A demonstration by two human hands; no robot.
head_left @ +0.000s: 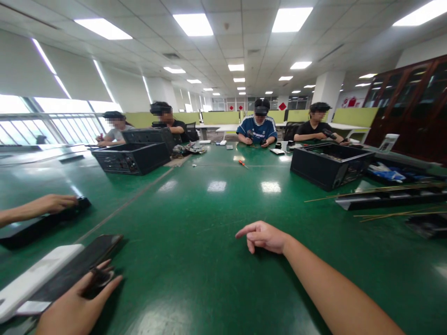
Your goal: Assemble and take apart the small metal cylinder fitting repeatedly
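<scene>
Left hand, lower left of the frame: thumb and fingers parted around a small dark piece, held between them; its exact kind cannot be told. Beside that hand, a dark slab and a white slab, lying side by side. Right hand, lower centre: index finger extended, other fingers loosely curled, nothing held, over the green table. Left edge: another person's hand on a black part. Centre, farther back: one orange screwdriver. Upper left and right of the table: two black cases.
</scene>
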